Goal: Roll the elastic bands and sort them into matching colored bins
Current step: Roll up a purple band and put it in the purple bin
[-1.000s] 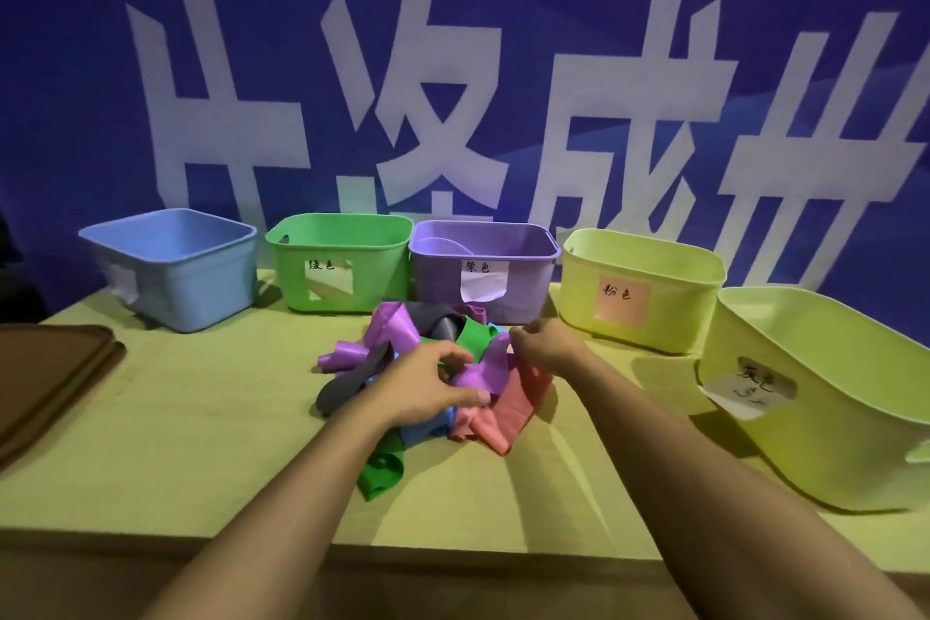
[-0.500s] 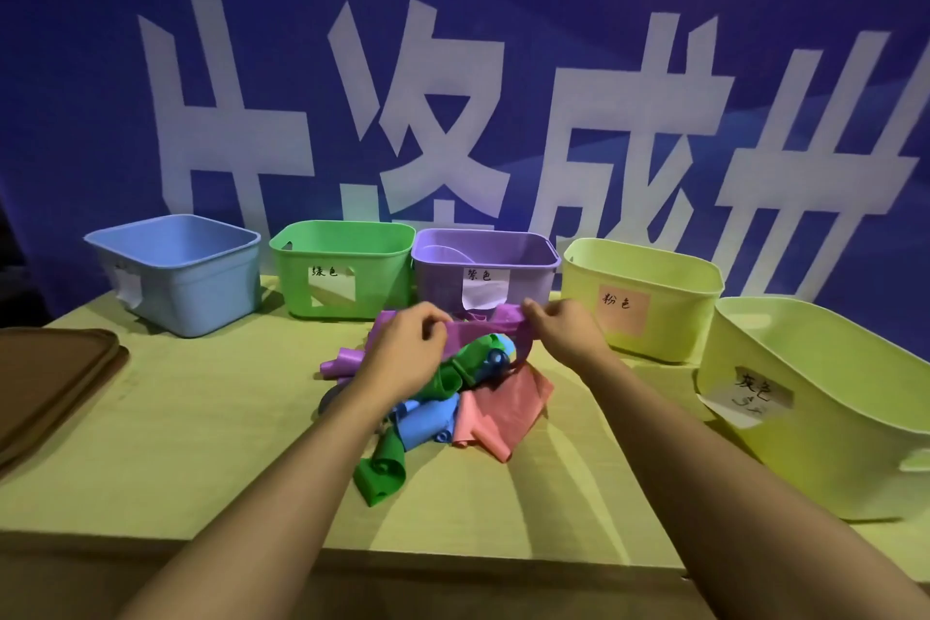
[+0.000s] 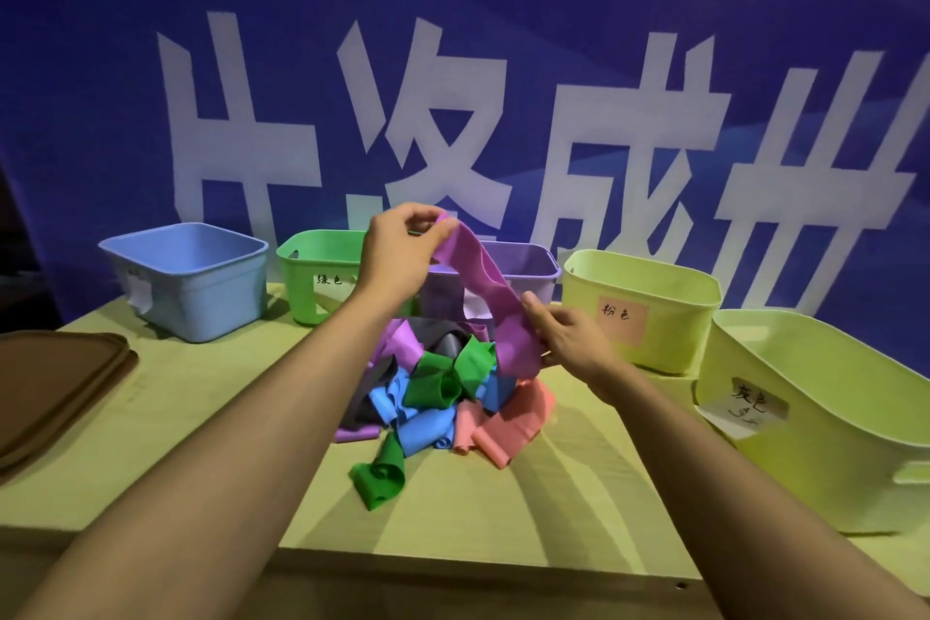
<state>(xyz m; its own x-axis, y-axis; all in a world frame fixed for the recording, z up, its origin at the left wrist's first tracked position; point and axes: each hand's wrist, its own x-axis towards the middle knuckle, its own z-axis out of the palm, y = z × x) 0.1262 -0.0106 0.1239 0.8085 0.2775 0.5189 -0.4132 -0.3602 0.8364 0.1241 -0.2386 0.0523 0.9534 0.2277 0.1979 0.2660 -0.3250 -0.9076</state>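
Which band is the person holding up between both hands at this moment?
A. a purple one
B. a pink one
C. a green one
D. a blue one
A: the left hand pinches the top end of the purple band and the right hand grips its lower part, above the pile.

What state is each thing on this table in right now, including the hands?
Left hand: pinches the purple band's upper end.
Right hand: grips the band's lower part.
Purple band: lifted, stretched unrolled between the hands.
Pile of bands: tangled, unsorted on the table.
Blue bin: upright, open.
Green bin: upright, labelled.
Purple bin: upright, partly hidden.
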